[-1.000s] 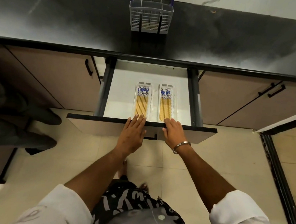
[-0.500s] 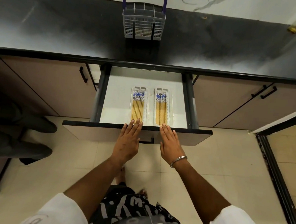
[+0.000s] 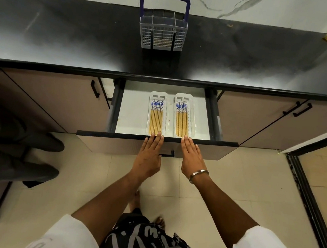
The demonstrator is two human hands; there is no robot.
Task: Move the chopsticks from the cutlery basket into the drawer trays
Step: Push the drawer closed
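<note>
The drawer under the black counter is pulled out. Inside it lie two white trays side by side, the left tray and the right tray. Each holds several yellow chopsticks with blue-and-white patterned ends, the left set and the right set. My left hand and my right hand lie flat with straight fingers on the drawer front, fingertips at its top edge. The grey cutlery basket with a blue handle stands on the counter at the back.
The black countertop runs along a marbled white wall. Shut cabinet doors with black handles flank the drawer. Another person's legs and dark shoes stand at the left. A black door frame borders the tiled floor at the right.
The drawer has slid inward a little, so less of its inside shows. Both hands stayed flat against its front. The view tilted up, so the whole basket handle now shows.
</note>
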